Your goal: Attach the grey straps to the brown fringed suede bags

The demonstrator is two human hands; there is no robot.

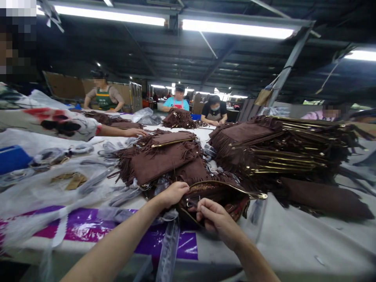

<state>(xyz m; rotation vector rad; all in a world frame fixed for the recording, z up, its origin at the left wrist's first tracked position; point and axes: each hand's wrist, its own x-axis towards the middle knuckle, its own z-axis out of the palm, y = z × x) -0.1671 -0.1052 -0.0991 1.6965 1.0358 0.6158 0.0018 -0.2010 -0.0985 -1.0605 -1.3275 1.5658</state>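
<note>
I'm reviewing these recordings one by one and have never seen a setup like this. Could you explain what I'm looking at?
There is no machine here: a person works with two bare hands. The single picture comes from a camera on that person's head, looking forward and down.

The left hand grips the rim of an open dark brown bag with a gold-coloured zip and patterned lining. The right hand has its fingers curled at the opening; what they pinch is too small to tell.

On the pale-covered table lie a pile of brown fringed bags and, to its right, a taller stack of brown bags with gold-coloured zips. A co-worker's hand reaches in from the left.
</note>
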